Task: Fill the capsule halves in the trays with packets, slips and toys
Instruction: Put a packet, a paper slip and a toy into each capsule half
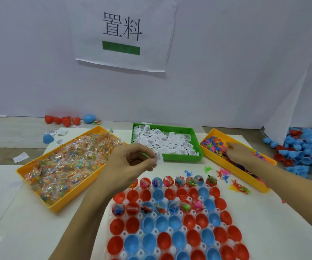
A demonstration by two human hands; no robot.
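**Filling station: both hands out over the supply bins**

While my left hand (130, 162) pinches one white slip (158, 157) just in front of the green bin (165, 141) of slips, I log these items:
- Right hand (238, 152): fingers curled down into the toys (214, 144) in the right yellow bin (236, 166); whether it grips one I cannot tell.
- Left yellow bin (65, 169): clear packets.
- White tray (172, 220) nearest me: red and blue capsule halves (170, 222), two rows filled.
- Loose toys beside the tray.
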